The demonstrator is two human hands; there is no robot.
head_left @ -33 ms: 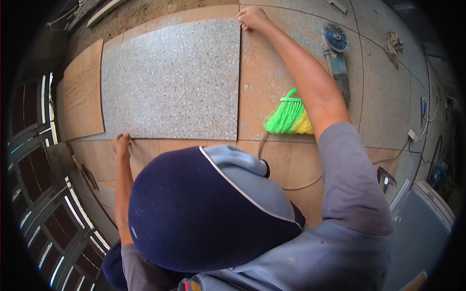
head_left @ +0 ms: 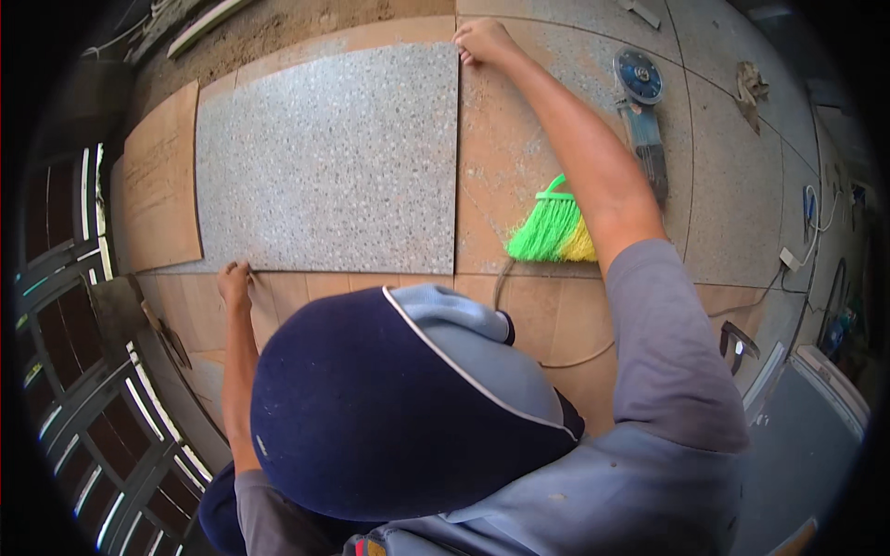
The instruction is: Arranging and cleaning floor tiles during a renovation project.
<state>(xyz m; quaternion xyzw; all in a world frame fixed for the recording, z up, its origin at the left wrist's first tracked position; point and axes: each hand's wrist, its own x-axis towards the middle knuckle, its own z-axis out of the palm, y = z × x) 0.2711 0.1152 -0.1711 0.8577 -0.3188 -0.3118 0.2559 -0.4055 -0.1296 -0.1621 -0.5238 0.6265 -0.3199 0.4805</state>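
A large grey speckled terrazzo-look tile lies flat on brownish boards. My left hand is at its near edge, close to the left end, fingers closed on the edge. With the arm stretched far out, my right hand pinches the tile's far right corner, fingers curled in. Both fingertips are partly hidden. A brown board overlaps the tile's left end. Right of the tile, a brush with green and yellow bristles lies partly behind my right forearm.
An angle grinder with a round disc lies beyond my right forearm. A cable runs across the near boards. A slatted dark gate stands at the left; a dark blue cap hides the lower middle. Bare soil borders the far side.
The whole view has shifted very slightly downward. Both hands keep their places on the tile.
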